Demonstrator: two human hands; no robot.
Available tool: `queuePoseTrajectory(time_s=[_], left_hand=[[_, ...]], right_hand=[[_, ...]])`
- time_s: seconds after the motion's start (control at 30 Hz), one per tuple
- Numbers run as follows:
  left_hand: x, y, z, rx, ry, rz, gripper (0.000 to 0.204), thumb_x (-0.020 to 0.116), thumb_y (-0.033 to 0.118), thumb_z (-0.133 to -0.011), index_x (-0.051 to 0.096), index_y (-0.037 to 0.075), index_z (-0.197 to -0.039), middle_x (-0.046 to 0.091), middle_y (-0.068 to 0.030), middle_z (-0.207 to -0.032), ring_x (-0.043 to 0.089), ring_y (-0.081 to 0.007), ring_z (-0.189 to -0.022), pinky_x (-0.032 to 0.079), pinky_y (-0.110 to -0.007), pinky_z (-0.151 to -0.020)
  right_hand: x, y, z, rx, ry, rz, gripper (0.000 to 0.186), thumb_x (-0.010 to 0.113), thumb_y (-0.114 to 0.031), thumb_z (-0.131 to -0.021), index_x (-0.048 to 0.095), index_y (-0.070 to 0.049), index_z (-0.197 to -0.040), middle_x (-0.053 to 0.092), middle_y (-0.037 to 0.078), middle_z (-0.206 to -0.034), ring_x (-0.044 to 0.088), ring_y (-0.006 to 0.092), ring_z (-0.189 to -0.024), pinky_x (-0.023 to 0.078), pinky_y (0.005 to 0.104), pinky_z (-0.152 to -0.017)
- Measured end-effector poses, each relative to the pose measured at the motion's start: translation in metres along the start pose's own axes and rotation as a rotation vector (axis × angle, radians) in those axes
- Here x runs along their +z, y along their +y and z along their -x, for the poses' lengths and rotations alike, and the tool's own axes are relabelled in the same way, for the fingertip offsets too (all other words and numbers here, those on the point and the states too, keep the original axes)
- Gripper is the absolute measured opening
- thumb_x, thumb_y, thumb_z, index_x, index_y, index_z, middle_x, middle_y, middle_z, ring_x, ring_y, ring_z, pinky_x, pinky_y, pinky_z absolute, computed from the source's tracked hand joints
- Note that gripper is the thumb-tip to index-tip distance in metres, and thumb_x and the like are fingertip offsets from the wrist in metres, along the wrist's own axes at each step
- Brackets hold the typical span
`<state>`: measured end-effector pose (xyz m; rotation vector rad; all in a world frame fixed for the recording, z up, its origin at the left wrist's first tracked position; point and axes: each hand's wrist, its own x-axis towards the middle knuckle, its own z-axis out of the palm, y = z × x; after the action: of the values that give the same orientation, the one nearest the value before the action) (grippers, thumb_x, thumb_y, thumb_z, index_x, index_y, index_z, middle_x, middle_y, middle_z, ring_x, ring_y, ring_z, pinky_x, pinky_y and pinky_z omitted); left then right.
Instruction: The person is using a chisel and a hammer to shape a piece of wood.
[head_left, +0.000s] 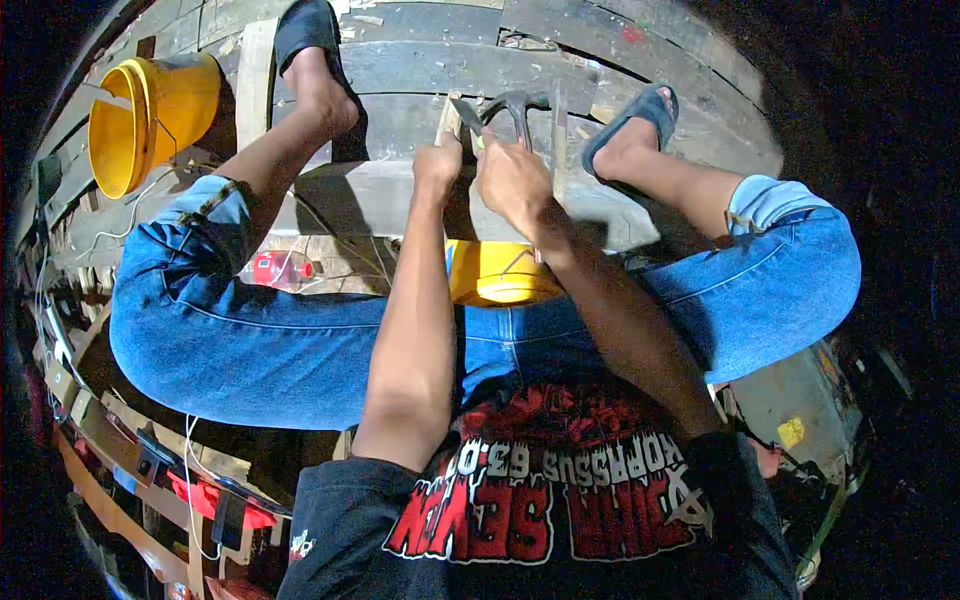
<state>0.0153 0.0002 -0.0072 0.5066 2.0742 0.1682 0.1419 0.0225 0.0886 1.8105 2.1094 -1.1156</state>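
Observation:
My left hand (438, 165) is closed round a short, pale strip of wood (451, 118), whose far end points away from me. In my right hand (515, 182) is a knife (467, 114), its dark blade angled up and left beside the strip's far end. Whether the blade touches the wood I cannot tell. The fingers of the right hand are wrapped round the handle, which is mostly hidden. Just beyond that hand, a claw hammer (516, 102) with a metal head rests on the planks; part of it is hidden by the hand.
Weathered planks (420, 62) with wood shavings spread between my sandalled feet. A yellow bucket (180, 110) lies tilted at the left, and another yellow bucket (503, 272) is below my forearms. A red-labelled bottle (280, 268) and thin cables lie near my left leg.

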Motion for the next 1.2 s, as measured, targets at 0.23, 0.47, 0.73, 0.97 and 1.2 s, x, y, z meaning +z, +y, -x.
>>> queuePoseTrajectory(time_s=[0.23,0.47,0.73,0.97,1.2], left_hand=[[0.004,-0.015,-0.024,0.032,0.020,-0.082,0.073,0.044,0.050,-0.083,0.061,-0.019,-0.099,0.065,-0.0318,-0.095,0.065,-0.0360,-0.096,0.047,-0.043,-0.080],[0.003,-0.010,-0.005,0.017,0.043,0.038,0.073,0.051,0.053,-0.084,0.061,-0.018,-0.099,0.063,-0.0349,-0.096,0.064,-0.0381,-0.098,0.048,-0.040,-0.082],[-0.007,0.016,0.028,0.097,0.102,-0.167,0.060,0.047,0.042,-0.087,0.064,-0.014,-0.094,0.058,-0.0400,-0.099,0.058,-0.0495,-0.102,0.046,-0.048,-0.090],[-0.019,0.016,0.015,0.209,0.135,-0.261,0.051,0.051,0.036,-0.082,0.067,-0.012,-0.091,0.061,-0.0368,-0.093,0.062,-0.0462,-0.097,0.049,-0.047,-0.085],[-0.026,0.005,0.004,0.121,-0.025,0.267,0.037,0.054,0.020,-0.080,0.061,-0.010,-0.099,0.065,-0.0195,-0.078,0.065,-0.0284,-0.068,0.049,-0.040,-0.063]], right_hand=[[0.016,0.018,0.002,-0.034,0.059,0.026,0.037,0.046,-0.019,-0.091,0.053,0.000,-0.123,0.064,0.023,-0.072,0.065,0.0412,-0.069,0.053,0.0496,-0.063],[0.011,0.013,-0.012,0.066,-0.029,-0.056,0.038,0.043,-0.015,-0.090,0.054,-0.002,-0.124,0.064,0.027,-0.077,0.064,0.0447,-0.075,0.052,0.0502,-0.067],[0.011,0.011,-0.036,0.470,-0.343,-1.150,0.014,0.044,-0.016,-0.090,0.053,-0.009,-0.081,0.050,0.004,-0.060,0.046,0.0163,-0.043,0.034,0.0326,-0.036],[0.006,0.022,-0.049,0.342,-0.438,-0.924,0.022,0.040,-0.022,-0.094,0.051,-0.009,-0.080,0.049,0.003,-0.061,0.044,0.0130,-0.044,0.035,0.0284,-0.036],[-0.034,0.027,-0.030,0.108,-0.219,-0.233,0.052,0.054,-0.039,-0.085,0.058,-0.002,-0.121,0.058,0.027,-0.118,0.056,0.0389,-0.113,0.044,0.0432,-0.095]])
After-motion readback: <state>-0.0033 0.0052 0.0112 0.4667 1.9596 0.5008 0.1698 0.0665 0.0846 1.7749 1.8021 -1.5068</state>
